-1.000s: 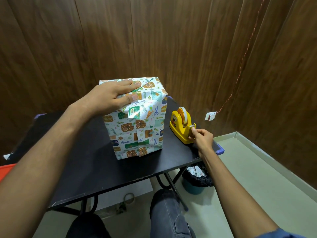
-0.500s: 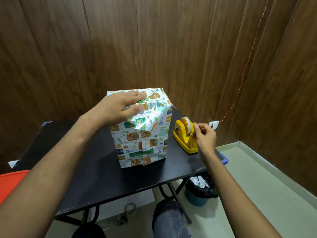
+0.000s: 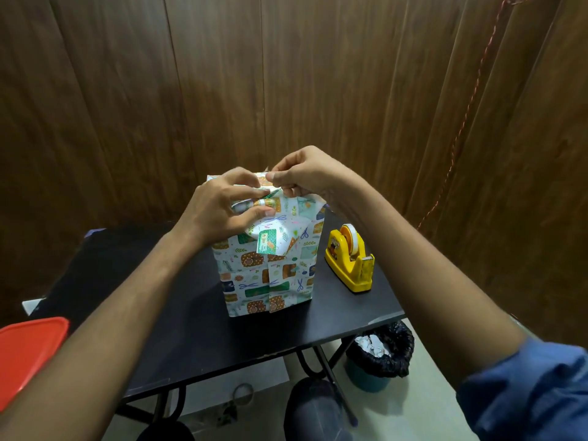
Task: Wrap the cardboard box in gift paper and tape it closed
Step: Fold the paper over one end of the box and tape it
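A red lid (image 3: 30, 354) sits at my far left, beside the black worktop (image 3: 178, 316). My left hand (image 3: 219, 208) presses on the top of the wrapped box (image 3: 270, 265), its grip curled round a folded paper flap. The box stands upright near the middle of the worktop. My right hand (image 3: 305, 173) meets it over the top edge, grip pinched narrow on something I cannot make out. The yellow tape dispenser (image 3: 351, 257) stands just right of the box, and a lined bin (image 3: 380, 354) sits on the floor below.

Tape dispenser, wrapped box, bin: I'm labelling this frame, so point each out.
tape dispenser (image 3: 350, 268): head view, yellow body.
wrapped box (image 3: 254, 275): head view, patterned front face.
bin (image 3: 386, 361): head view, black liner's near rim.
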